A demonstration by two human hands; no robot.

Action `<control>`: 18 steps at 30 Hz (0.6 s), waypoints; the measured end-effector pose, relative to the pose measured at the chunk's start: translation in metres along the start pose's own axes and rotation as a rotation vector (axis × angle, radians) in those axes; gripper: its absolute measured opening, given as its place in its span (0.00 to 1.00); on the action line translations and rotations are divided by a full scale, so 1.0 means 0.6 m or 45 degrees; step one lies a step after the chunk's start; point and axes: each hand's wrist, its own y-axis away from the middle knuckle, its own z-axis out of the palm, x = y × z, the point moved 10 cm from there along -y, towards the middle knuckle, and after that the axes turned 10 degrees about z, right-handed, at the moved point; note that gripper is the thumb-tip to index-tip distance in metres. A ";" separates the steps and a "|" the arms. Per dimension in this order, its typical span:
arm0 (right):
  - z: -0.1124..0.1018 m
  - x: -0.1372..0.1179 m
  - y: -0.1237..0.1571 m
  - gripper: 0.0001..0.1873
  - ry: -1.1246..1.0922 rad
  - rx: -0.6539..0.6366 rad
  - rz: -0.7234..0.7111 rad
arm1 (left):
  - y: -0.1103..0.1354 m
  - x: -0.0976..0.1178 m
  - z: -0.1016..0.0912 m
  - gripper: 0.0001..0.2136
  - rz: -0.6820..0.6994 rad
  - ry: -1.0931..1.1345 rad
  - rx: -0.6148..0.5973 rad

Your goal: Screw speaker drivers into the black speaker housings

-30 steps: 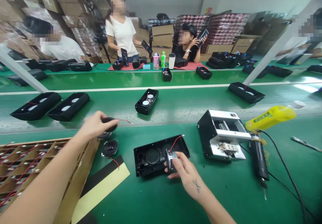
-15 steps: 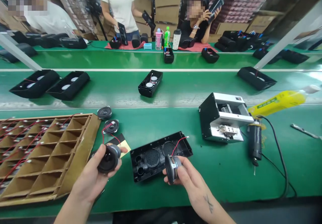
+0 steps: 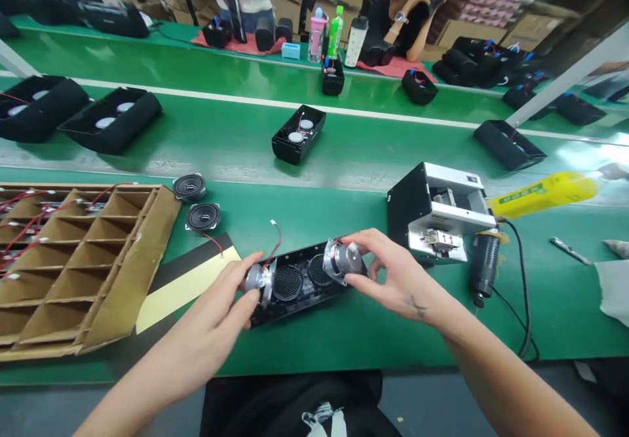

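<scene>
A black speaker housing (image 3: 295, 284) lies on the green bench in front of me, its two round grilles facing up. My left hand (image 3: 223, 309) is closed on a small speaker driver (image 3: 258, 278) with a red wire, held at the housing's left end. At the right end, the fingers of my right hand (image 3: 393, 280) grip a second speaker driver (image 3: 339, 260), its metal magnet side showing. Two more loose speaker drivers (image 3: 202, 217) lie on the bench to the left of the housing.
A cardboard divider tray (image 3: 73, 260) with wired parts is at left. A black-and-silver machine box (image 3: 437, 214), a yellow tool (image 3: 545, 193) and a black electric screwdriver (image 3: 484, 268) are at right. Black housings ride the conveyor (image 3: 299, 134) beyond; other people sit across.
Both hands have moved from in front of the housing onto its two ends, each bringing its speaker driver down to the housing. The view has tilted downwards.
</scene>
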 end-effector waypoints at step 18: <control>0.089 -0.043 -0.025 0.17 0.859 -0.295 -0.665 | -0.050 0.087 0.095 0.09 0.444 -1.225 -0.073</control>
